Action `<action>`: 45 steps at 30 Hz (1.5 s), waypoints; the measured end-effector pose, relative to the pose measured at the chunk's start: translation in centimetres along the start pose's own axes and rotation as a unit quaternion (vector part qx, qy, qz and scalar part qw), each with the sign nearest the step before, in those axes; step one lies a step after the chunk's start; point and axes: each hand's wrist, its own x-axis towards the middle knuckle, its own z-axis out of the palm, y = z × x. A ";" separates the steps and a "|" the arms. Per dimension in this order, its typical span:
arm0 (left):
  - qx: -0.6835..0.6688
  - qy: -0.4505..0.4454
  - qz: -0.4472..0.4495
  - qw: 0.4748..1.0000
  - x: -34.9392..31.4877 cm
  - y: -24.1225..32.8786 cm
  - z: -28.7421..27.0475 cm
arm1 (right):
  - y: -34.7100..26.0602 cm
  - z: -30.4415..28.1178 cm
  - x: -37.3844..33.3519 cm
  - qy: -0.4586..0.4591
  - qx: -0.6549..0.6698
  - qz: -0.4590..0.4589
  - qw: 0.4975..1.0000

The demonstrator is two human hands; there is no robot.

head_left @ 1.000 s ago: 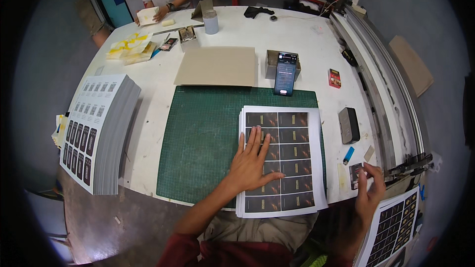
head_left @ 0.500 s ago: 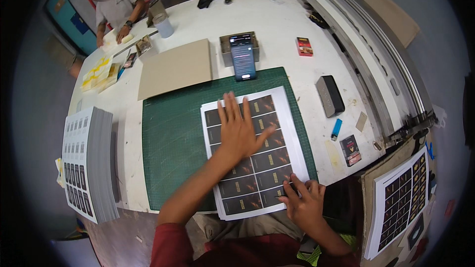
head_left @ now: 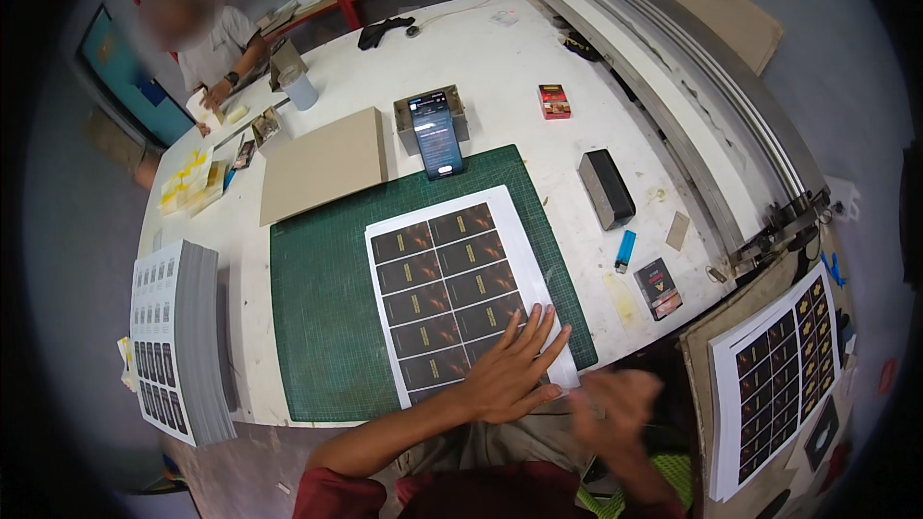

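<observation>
Printed sheets (head_left: pixel 415 300) with dark rectangular cards in two columns lie stacked on a green cutting mat (head_left: pixel 322 327). My left hand (head_left: pixel 511 367) rests flat on their lower right part, fingers spread, covering some of the cards. Beside the stack's lower right corner is my right hand (head_left: pixel 617 413), smeared by motion, so its fingers and anything in them cannot be made out. A phone (head_left: pixel 436 135) leans against a grey box (head_left: pixel 461 115) at the mat's far edge.
Tall paper stack (head_left: pixel 197 346) stands left; more printed sheets (head_left: pixel 769 384) lie lower right. Beige board (head_left: pixel 322 163), black block (head_left: pixel 608 189), blue lighter (head_left: pixel 625 251), dark packet (head_left: pixel 658 288) and red box (head_left: pixel 554 102) surround the mat. A long metal machine (head_left: pixel 692 86) borders the right; a co-worker (head_left: pixel 216 48) handles something far left.
My left hand has slid from the upper part of the sheets to their lower right. My right hand has moved off the sheets' edge, toward me. The whole view has shifted slightly.
</observation>
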 end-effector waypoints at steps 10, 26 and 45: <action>0.027 -0.005 0.016 0.999 0.3 1.2 -0.4 | 31.4 -29.7 -15.8 -0.010 -0.442 0.629 0.640; -0.002 -0.002 -0.015 1.000 0.5 1.3 -0.3 | 28.8 -26.7 -17.0 0.155 -0.536 0.565 0.608; -0.126 0.158 0.206 0.958 29.4 2.9 -4.9 | 44.6 -43.3 15.0 0.495 0.296 0.225 0.785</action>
